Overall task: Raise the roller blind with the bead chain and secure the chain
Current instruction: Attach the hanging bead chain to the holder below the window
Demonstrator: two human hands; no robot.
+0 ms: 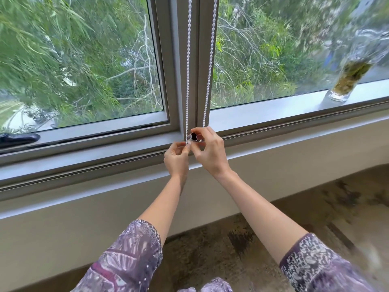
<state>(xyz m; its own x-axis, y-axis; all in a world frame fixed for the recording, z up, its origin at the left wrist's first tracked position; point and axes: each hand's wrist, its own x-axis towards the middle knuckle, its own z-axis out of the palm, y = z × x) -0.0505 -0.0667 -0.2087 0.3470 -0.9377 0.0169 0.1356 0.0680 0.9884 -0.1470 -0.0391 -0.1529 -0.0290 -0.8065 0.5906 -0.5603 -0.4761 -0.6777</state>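
A white bead chain (pixel 188 70) hangs in two strands down the grey centre post (pixel 185 60) of the window. Its lower end meets a small dark chain holder (pixel 193 136) at the foot of the post. My left hand (pixel 176 159) pinches the left strand just under the holder. My right hand (pixel 208 150) grips the holder and the right strand from the right side. The bottom loop of the chain is hidden by my fingers. The roller blind itself is out of view above.
A glass vase (pixel 347 81) with greenery stands on the sill (pixel 273 106) at the right. A dark window handle (pixel 19 137) lies on the frame at the far left. Below the window runs a pale ledge (pixel 105 207), then mottled carpet (pixel 294 207).
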